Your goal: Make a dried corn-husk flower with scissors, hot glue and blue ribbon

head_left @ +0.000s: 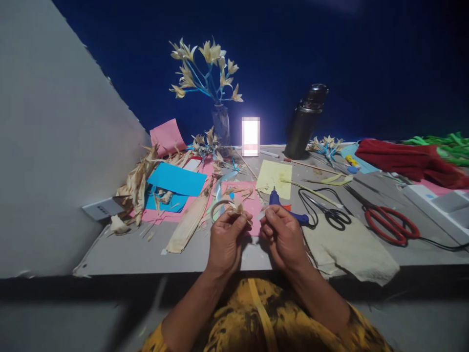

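My left hand (227,240) pinches a small pale husk flower piece (239,208) above pink paper, beside a roll of tape (217,211). Held between the thumb and fingers of my right hand (284,234) is a small whitish piece (261,215). The two hands are close together but apart. Just beyond my right hand lies a blue glue gun (274,198), its nozzle pointing away. A yellow sheet (280,171) lies behind it. Left of my left hand rests a long dried husk (190,217).
Black-handled scissors (337,219), red-handled scissors (392,225) and a beige cloth (351,249) are on the right. Blue paper (178,178) and husks (137,183) lie left. A flower vase (221,124), a bright phone (250,137) and a dark flask (306,124) stand behind.
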`<action>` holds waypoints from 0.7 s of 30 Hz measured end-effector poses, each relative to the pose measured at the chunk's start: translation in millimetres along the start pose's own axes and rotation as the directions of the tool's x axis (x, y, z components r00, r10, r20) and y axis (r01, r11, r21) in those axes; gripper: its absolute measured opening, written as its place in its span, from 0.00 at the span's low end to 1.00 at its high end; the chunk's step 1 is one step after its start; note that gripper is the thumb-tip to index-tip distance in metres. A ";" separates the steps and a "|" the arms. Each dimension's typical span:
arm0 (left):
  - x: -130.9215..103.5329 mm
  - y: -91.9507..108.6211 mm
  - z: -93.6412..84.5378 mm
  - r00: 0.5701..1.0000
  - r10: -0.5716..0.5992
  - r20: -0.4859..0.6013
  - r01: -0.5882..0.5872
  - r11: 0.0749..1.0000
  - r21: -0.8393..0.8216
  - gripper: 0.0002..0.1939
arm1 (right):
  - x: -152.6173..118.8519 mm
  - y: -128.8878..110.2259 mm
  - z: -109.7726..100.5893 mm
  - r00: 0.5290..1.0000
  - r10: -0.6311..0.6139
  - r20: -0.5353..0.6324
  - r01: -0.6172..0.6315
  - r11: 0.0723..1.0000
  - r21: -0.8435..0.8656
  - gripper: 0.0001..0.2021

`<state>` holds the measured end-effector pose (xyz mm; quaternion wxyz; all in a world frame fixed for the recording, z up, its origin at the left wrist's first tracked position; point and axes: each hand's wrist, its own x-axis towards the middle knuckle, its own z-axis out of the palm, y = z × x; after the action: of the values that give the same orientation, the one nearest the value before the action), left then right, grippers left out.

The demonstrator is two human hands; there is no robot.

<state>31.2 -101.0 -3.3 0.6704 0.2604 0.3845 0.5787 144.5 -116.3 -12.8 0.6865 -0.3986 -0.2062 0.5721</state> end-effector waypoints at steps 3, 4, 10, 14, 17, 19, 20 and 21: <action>-2.6 -2.2 -0.2 1.000 -0.019 0.001 0.019 1.000 -0.008 0.14 | 1.6 0.7 5.1 0.999 0.034 0.014 -0.034 0.999 0.009 0.16; -2.8 -3.0 -0.5 1.000 -0.018 0.002 0.018 1.000 -0.012 0.15 | 2.0 0.8 6.7 0.999 0.047 0.019 -0.047 0.999 0.013 0.16; -2.0 -3.0 -2.3 0.999 -0.005 -0.037 0.007 0.999 0.051 0.18 | 4.3 4.1 8.9 0.993 0.115 0.034 -0.117 0.991 0.060 0.16; -0.8 -1.6 -6.1 0.999 0.016 -0.050 -0.010 0.992 0.124 0.17 | 7.4 7.9 6.8 0.990 0.131 0.045 -0.133 0.990 0.053 0.15; 1.8 -1.5 -9.0 0.998 0.043 -0.053 -0.035 0.990 0.136 0.16 | 9.4 8.8 7.6 0.989 0.141 0.051 -0.142 0.989 0.032 0.15; 3.7 -0.9 -9.9 0.997 0.047 -0.055 -0.040 0.991 0.125 0.15 | 10.3 8.1 8.8 0.990 0.133 0.041 -0.133 0.991 0.016 0.15; 4.4 -0.4 -10.1 0.998 0.034 -0.052 -0.028 0.994 0.110 0.15 | 10.6 7.6 9.2 0.991 0.125 0.035 -0.126 0.992 0.009 0.15; 5.0 0.3 -10.1 0.999 0.010 -0.044 -0.006 0.996 0.087 0.15 | 10.8 7.0 9.5 0.993 0.117 0.031 -0.117 0.993 0.004 0.15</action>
<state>23.0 -97.1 -9.8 0.6476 0.2779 0.4228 0.5698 136.0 -102.9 -14.5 0.6495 -0.3993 -0.1915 0.6181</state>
